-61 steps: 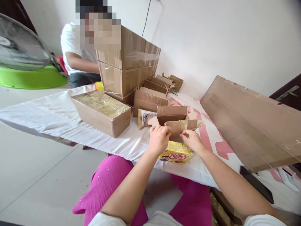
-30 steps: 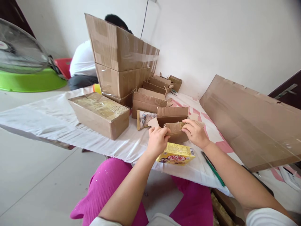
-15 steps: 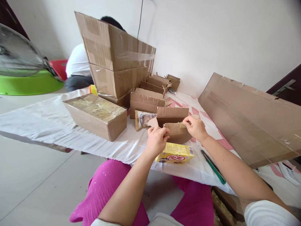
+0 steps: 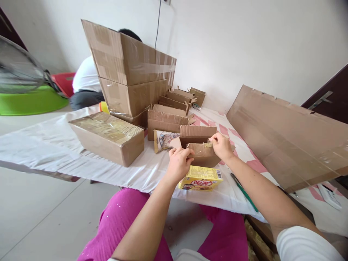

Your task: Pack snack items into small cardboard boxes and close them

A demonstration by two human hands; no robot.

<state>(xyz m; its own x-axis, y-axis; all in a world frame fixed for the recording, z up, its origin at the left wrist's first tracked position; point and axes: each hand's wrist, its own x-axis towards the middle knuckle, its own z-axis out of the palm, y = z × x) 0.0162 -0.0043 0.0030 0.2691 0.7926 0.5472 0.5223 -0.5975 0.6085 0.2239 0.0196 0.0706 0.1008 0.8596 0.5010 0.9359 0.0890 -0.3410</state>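
An open cardboard box (image 4: pixel 203 159) stands on the cloth-covered table in front of me, its flaps up. My left hand (image 4: pixel 179 162) is closed on the left end of the box's near flap. At that flap's right end, my right hand (image 4: pixel 222 146) pinches a strip of yellowish clear tape (image 4: pixel 208 144) stuck along the top edge. Just in front of the box lies a yellow printed carton (image 4: pixel 201 179). A snack packet (image 4: pixel 164 140) lies to the left, partly behind a side flap. On the right, a green-handled tool (image 4: pixel 244 193) lies near my right forearm.
A taped box (image 4: pixel 108 136) sits at left, before a tall cardboard stack (image 4: pixel 136 72). Several open boxes (image 4: pixel 168 117) line up behind. A large cardboard panel (image 4: pixel 285 137) leans at right. Beyond the stack a person (image 4: pixel 86 78) sits near a fan (image 4: pixel 21 69).
My right hand has shifted slightly along the flap's edge, and the tape there now shows lifted and crumpled. My left hand keeps its hold. The whole view has shifted a little.
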